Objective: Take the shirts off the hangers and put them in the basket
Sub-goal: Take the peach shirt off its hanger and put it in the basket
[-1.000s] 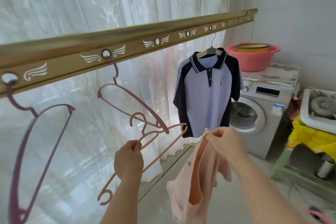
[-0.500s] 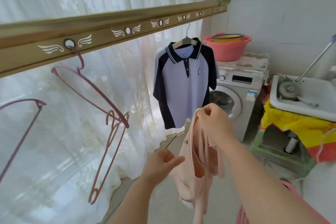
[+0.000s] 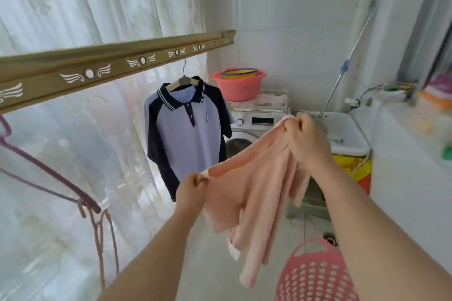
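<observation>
Head view looks down past two bare forearms at a pale pink soft cotton shirt point(image 3: 252, 186), which is off any hanger and stretched in the air between the hands. The left hand point(image 3: 192, 189) pinches one edge of the cloth between thumb and curled fingers, low and towards the rail. The right hand point(image 3: 307, 140) bunches another part of the edge in a closed fist, higher and further out. Held at two points like this, the shirt spreads instead of trailing. Its lower part, with a sleeve, dangles just beside the pink perforated plastic laundry basket point(image 3: 315, 273) at the lower right, whose rim and handle show next to the right forearm. I judge the hold is meant to gather and steer the garment before it goes down into that basket; whether anything lies in the basket cannot be seen.

Behind, a navy-and-pale-blue polo shirt point(image 3: 188, 134) hangs on a light wooden hanger point(image 3: 184, 80) hooked through a hole in the gold metal drying rail point(image 3: 117, 66), so one shirt is left to take down. At the left a bare mauve plastic hanger point(image 3: 61, 184) hangs from the rail, with a thin peach hanger point(image 3: 97, 242) hooked onto its end, probably parked there out of the way. A white washing machine point(image 3: 259, 121) with a coral plastic basin point(image 3: 239, 85) on top stands against the tiled wall.
</observation>
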`<state>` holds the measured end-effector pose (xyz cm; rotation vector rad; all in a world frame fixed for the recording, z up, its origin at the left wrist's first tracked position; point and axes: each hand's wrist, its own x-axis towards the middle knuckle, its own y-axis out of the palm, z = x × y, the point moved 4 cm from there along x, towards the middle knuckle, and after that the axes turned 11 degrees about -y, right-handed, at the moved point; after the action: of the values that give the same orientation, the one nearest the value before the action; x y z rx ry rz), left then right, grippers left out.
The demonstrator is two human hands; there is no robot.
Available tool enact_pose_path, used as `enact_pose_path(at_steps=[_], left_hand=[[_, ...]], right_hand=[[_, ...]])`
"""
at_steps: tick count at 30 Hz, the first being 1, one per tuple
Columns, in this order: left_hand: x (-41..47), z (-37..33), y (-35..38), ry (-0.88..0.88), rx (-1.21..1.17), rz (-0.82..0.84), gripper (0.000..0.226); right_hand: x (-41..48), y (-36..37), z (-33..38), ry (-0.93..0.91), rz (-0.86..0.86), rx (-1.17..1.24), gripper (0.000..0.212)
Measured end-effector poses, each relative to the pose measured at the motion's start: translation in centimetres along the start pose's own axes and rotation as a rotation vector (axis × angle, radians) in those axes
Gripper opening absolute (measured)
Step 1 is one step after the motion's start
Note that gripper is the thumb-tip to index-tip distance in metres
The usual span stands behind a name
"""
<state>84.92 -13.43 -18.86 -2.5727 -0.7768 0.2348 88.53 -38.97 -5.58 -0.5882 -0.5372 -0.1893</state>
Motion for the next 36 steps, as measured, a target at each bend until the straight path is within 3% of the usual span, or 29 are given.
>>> enact_pose_path(at_steps=[3, 8, 12, 13, 15, 19, 23, 26, 28, 31, 36], left_hand=[[2.7, -5.0, -2.7, 0.033, -0.112, -0.142, 0.018], [4.8, -10.9, -5.3, 0.131, -0.105, -0.252, 0.022], [5.3, -12.6, -5.0, 0.222, 0.176, -0.169, 0.027], [5.1, -12.9, -4.9, 0.232, 0.187, -0.137, 0.028], [4.7, -13.3, -4.3, 0.243, 0.103, 0.004, 0.030], [3.5, -12.4, -3.6, 0.062, 0.143, 0.367, 0.032], [3.3, -12.4, -2.2, -0.028, 0.217, 0.180, 0.031], [0.1, -13.7, 1.4, -0.104, 0.036, 0.371, 0.034], [-2.5, -14.8, 3.7, -0.037, 0.008, 0.471, 0.036], [-4.8, -15.8, 5.4, 0.136, 0.008, 0.423, 0.028], [-5.5, -16.4, 5.4, 0.202, -0.065, 0.382, 0.030]], right_hand=[[0.5, -2.5, -2.3, 0.032, -0.015, -0.034, 0.028], [-0.1, -5.1, -3.7, 0.069, 0.211, 0.003, 0.026], [-0.6, -6.9, -4.7, 0.124, 0.310, 0.085, 0.023], [-0.6, -7.1, -5.1, 0.153, 0.307, 0.102, 0.031], [-0.6, -7.3, -5.8, 0.217, 0.287, 0.140, 0.050], [-0.4, -6.8, -6.4, 0.301, 0.193, 0.202, 0.053], [-0.5, -4.3, -5.5, 0.348, 0.197, 0.235, 0.048], [-1.1, -0.7, -3.6, 0.336, 0.257, 0.289, 0.033], [-1.2, 1.1, -2.5, 0.308, 0.233, 0.352, 0.034], [-1.2, 2.0, -0.8, 0.328, 0.221, 0.439, 0.038], [-1.0, 1.2, 0.5, 0.311, 0.198, 0.519, 0.041]])
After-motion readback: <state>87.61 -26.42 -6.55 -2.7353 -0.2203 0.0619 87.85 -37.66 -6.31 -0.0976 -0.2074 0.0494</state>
